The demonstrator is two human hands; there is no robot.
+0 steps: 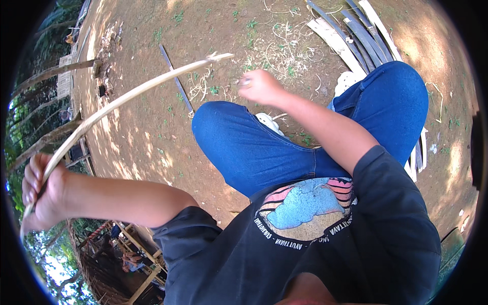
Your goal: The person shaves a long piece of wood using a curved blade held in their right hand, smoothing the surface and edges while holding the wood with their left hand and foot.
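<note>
Now the left hand is clenched around one end of a long pale bent bamboo strip, which arcs above the blue-jeaned knee. The right hand, loosely curled beyond that knee, seems empty. Looks like stripping work; next needs a firm grip.

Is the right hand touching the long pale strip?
Apart. The head view shows the right hand below the strip's far tip, bare ground between them.

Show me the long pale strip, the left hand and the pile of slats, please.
strip (137,91), head view, middle of its length
left hand (43,195), head view, middle of the fist
slats (356,35), head view, a dark slat in the pile
</note>
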